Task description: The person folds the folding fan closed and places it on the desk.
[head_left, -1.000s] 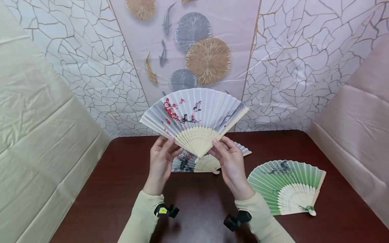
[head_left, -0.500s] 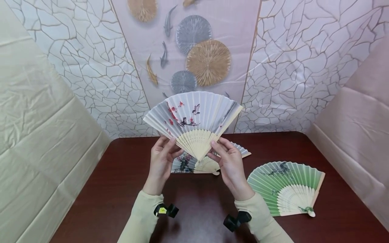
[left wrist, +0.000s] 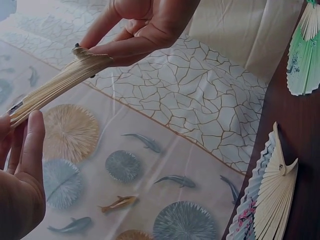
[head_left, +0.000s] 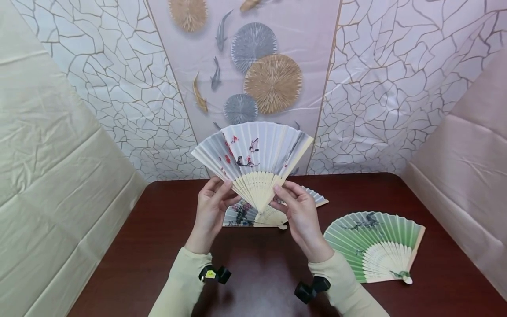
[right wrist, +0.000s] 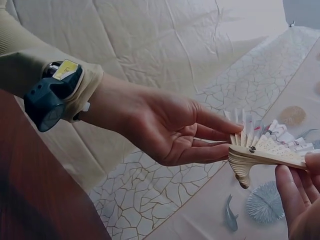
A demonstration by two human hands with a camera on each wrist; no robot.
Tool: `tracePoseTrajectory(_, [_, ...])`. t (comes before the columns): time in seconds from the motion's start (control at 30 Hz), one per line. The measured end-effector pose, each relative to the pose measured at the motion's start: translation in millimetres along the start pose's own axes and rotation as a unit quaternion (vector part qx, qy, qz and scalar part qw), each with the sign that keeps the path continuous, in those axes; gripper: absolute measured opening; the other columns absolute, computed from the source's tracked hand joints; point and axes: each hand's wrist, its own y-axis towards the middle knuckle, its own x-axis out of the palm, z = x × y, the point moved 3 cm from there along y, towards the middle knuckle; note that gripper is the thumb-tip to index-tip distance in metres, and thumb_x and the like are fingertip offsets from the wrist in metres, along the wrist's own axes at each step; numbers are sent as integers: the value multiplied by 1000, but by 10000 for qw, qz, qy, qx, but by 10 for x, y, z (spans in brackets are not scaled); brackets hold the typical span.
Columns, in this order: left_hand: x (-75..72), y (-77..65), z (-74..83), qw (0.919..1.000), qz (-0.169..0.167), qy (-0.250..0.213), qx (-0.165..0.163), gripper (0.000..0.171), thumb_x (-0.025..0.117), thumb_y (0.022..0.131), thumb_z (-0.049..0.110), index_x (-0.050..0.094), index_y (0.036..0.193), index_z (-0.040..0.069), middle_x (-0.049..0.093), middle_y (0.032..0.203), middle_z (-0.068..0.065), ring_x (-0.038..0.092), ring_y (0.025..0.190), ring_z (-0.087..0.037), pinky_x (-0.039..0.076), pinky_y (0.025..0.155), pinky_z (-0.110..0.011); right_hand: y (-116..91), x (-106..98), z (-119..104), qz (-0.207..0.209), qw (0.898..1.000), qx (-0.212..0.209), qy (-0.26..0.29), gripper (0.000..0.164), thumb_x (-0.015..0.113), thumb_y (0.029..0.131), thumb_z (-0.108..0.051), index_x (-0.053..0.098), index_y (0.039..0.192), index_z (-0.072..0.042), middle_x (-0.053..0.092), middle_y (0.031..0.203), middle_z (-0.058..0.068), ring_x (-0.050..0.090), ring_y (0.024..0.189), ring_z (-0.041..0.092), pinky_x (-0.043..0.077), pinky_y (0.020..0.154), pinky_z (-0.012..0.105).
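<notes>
A folding fan with red blossoms, small birds and pale bamboo ribs is held up, spread, above the far part of the table. My left hand pinches its left outer edge between thumb and fingers. On the opposite edge, my right hand grips the guard stick the same way. The fan's pivot points down between the hands. In the left wrist view the ribs appear nearly edge-on. From the right wrist, the left hand shows with its fingertips at the pleats.
A second spread fan, grey with pink flowers, lies on the table behind the hands, partly hidden. To the right lies a green fan, spread open. Patterned cloth hangs behind the dark red table.
The held fan has narrowed: its two outer edges have come closer together, and some red blossoms have slipped into the folds. It also sits slightly lower in view. The fans on the table stay put.
</notes>
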Motion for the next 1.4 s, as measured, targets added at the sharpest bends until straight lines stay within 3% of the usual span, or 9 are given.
tracePoseTrajectory(0.63, [-14, -43, -37, 9991, -73, 365, -201, 26, 55, 101, -4, 72, 104, 16, 71, 103, -4, 72, 88, -16, 63, 73, -33, -33, -78, 41, 66, 9995, 155, -275, 27, 62, 96, 5, 75, 92, -18, 69, 90, 0, 67, 84, 10, 63, 74, 35])
tracePoseTrajectory(1.03, [-50, -84, -78, 9967, -366, 673, -250, 24, 59, 100, 0, 72, 110, 17, 71, 102, -5, 68, 88, -16, 63, 74, -35, -85, -126, 101, 60, 9986, 315, -420, 22, 64, 96, 2, 76, 96, -16, 71, 93, 3, 69, 84, 13, 63, 76, 37])
tracePoseTrajectory(1.4, [-61, -89, -106, 9953, -374, 795, -399, 23, 60, 99, 0, 74, 105, 17, 71, 93, -1, 67, 84, -14, 63, 72, -36, -101, -133, 131, -42, 9977, 524, -430, 24, 64, 96, 3, 77, 96, -16, 72, 95, 3, 70, 83, 13, 63, 76, 35])
